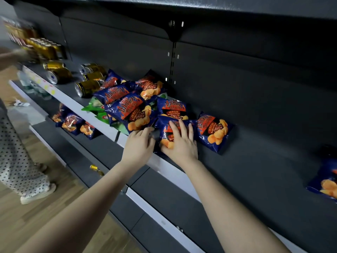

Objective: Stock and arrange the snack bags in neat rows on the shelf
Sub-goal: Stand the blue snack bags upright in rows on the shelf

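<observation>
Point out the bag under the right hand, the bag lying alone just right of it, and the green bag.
held bag [168, 128], head view, top panel.
neighbouring bag [214, 131], head view, front centre.
green bag [92, 106], head view, visible corner.

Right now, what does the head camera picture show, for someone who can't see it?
Both hands, left hand and right hand, press on a blue chip bag at the shelf edge. Behind it sits a messy bag pile, with gold cans tipped over.

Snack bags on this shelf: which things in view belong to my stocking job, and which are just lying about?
Part of the job:
- blue bag under the right hand
- left hand beside it
- blue bag already laid flat
- heap of blue bags
- green bags under the heap
- shelf

Just lying about:
- gold cans tipped over
- bags on the lower shelf
</observation>
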